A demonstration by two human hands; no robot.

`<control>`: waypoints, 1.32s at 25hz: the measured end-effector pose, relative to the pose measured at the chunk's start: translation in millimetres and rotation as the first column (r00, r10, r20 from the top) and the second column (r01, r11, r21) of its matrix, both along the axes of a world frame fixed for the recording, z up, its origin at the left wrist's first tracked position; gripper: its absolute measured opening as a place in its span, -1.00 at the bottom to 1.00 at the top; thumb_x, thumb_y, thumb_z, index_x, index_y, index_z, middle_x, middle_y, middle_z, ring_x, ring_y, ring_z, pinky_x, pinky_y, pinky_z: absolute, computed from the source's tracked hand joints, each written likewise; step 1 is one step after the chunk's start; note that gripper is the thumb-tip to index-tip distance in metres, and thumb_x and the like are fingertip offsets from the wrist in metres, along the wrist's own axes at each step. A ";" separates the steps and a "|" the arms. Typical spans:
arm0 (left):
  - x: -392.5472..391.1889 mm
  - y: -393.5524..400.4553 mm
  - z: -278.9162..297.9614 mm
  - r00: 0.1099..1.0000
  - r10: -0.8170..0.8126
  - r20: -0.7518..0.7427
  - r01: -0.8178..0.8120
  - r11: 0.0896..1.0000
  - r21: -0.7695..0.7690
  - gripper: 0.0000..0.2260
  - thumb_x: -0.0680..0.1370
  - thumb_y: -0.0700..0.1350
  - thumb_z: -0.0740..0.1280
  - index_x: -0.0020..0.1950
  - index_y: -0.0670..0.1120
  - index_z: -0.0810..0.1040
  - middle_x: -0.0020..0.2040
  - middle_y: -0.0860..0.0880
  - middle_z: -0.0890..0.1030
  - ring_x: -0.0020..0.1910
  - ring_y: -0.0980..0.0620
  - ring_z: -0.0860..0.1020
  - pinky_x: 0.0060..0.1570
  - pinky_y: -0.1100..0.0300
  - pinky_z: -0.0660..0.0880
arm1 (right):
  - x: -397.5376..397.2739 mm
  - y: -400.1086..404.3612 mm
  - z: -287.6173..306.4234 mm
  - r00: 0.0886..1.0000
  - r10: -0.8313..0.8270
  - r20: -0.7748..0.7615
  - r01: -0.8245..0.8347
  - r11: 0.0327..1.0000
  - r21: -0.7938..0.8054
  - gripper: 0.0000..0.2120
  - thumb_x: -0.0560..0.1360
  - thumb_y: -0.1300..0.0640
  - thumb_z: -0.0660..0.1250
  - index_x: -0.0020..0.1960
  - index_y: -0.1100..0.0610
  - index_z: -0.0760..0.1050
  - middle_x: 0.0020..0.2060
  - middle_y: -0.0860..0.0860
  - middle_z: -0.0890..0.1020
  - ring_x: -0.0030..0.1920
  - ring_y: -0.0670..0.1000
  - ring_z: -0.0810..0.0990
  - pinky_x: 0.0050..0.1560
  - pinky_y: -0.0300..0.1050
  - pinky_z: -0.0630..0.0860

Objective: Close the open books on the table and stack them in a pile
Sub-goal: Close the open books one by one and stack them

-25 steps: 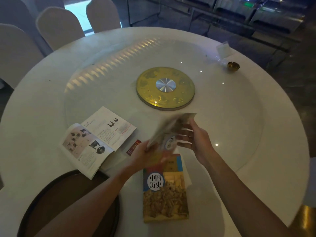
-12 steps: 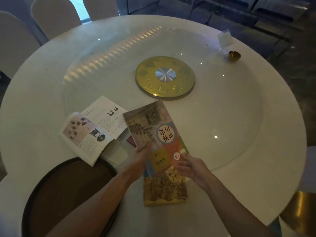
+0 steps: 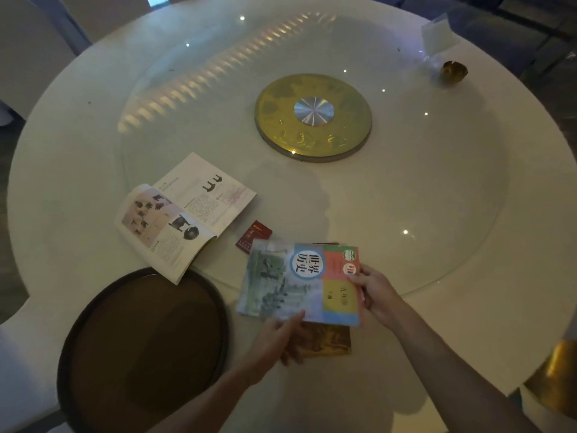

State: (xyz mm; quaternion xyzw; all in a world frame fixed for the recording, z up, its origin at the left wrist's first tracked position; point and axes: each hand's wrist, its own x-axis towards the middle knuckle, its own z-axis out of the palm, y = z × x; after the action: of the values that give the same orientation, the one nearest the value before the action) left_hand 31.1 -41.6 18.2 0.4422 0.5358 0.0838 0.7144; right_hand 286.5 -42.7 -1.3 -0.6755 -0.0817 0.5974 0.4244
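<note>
A closed colourful history book [image 3: 299,282] lies crosswise over a closed yellow-brown book [image 3: 327,340], which shows only at its near end. My left hand [image 3: 281,337] grips the colourful book's near edge, thumb on the cover. My right hand [image 3: 373,293] pinches its right edge. An open book [image 3: 184,214] with pictures of dark animals lies face up to the left, its near corner overhanging a dark round tray [image 3: 140,345].
A small red packet [image 3: 253,235] lies between the open book and the closed ones. A gold turntable hub [image 3: 313,115] sits at the centre of the round white table [image 3: 468,276]. A little gold bowl [image 3: 453,71] and a clear card stand [image 3: 437,34] are far right.
The colourful book was closed in the air, brought down over the yellow-brown book and turned from lengthwise to crosswise. My right hand slid to its right edge.
</note>
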 end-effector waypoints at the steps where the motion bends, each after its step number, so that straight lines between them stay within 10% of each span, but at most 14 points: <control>1: -6.2 -2.7 0.6 0.997 -0.074 -0.021 0.076 0.992 0.104 -0.54 0.61 0.13 0.31 -0.21 -0.21 0.72 -0.31 -0.11 0.74 -0.46 -0.04 0.65 -0.53 0.22 0.44 | 9.6 2.5 0.8 0.997 0.080 0.018 -0.080 0.997 -0.009 -0.61 0.58 0.34 0.29 0.35 0.08 0.56 0.08 0.10 0.72 -0.03 0.09 0.71 -0.02 0.10 0.64; 7: -7.5 24.2 -9.6 0.986 0.068 -0.153 0.035 0.809 0.587 -0.51 0.55 0.18 0.34 -0.37 -0.19 0.55 -0.52 -0.08 0.50 -0.53 0.13 0.41 -0.49 0.07 0.41 | 37.3 46.8 16.1 0.886 0.434 0.164 -0.437 0.899 -0.018 -0.67 0.61 0.26 0.31 0.32 0.01 0.60 0.09 0.05 0.73 0.09 0.12 0.72 0.16 0.22 0.61; 12: 11.2 54.6 -19.5 0.895 0.185 -0.407 0.092 0.814 0.573 -0.67 0.56 0.07 0.39 0.28 0.00 0.51 0.03 0.08 0.55 -0.06 0.13 0.55 -0.11 0.23 0.51 | 29.1 93.4 11.6 0.581 0.720 0.381 -0.757 0.649 -0.074 -0.73 0.62 0.21 0.35 0.30 0.12 0.60 0.14 -0.01 0.66 0.15 0.05 0.65 0.14 0.01 0.61; 15: 11.8 59.7 -40.9 0.812 0.063 -0.580 0.246 0.864 0.439 -0.53 0.55 0.05 0.38 0.43 0.01 0.42 0.20 -0.04 0.47 0.21 -0.03 0.47 0.14 0.09 0.50 | 11.8 108.7 -7.5 0.521 0.683 0.511 -0.722 0.672 -0.162 -0.65 0.62 0.13 0.35 0.39 0.16 0.51 0.17 0.15 0.64 0.06 0.13 0.65 -0.05 -0.01 0.60; 23: 13.8 41.7 -52.8 0.841 0.141 -0.522 0.116 0.896 0.429 -0.61 0.53 0.03 0.40 0.33 -0.02 0.51 0.14 -0.01 0.60 0.12 0.00 0.58 0.09 -0.04 0.63 | 14.4 29.1 -24.4 0.596 0.290 0.749 -0.217 0.956 -0.197 -0.83 0.58 0.08 0.32 0.09 0.17 0.55 -0.05 0.08 0.63 -0.06 0.12 0.62 -0.13 -0.05 0.51; 27: 15.2 25.8 -49.4 0.799 0.136 -0.586 0.171 0.883 0.437 -0.67 0.53 0.02 0.39 0.27 -0.03 0.54 0.08 -0.01 0.62 0.07 0.00 0.61 0.03 -0.04 0.63 | -3.3 -18.4 -39.9 0.687 0.425 0.589 -0.344 0.905 -0.252 -0.83 0.58 -0.01 0.32 0.05 0.08 0.55 -0.11 0.01 0.64 -0.18 -0.05 0.60 -0.22 -0.07 0.56; 33: 4.1 -12.3 -54.5 0.760 0.079 -0.645 0.261 0.872 0.414 -0.79 0.62 0.05 0.30 0.16 -0.02 0.59 0.01 -0.02 0.59 -0.05 0.02 0.59 -0.05 0.09 0.59 | -15.6 -20.8 -37.4 0.511 0.479 0.713 -0.491 0.844 -0.215 -0.55 0.63 0.10 0.27 0.51 0.10 0.38 0.10 0.13 0.49 0.13 0.13 0.51 0.08 -0.02 0.48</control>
State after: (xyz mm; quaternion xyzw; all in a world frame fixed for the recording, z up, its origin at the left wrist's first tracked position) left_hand 35.2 -53.9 -36.3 0.6326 0.6868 0.0210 0.3574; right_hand 270.9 -63.5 -38.7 -0.8050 -0.4370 0.3617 0.1738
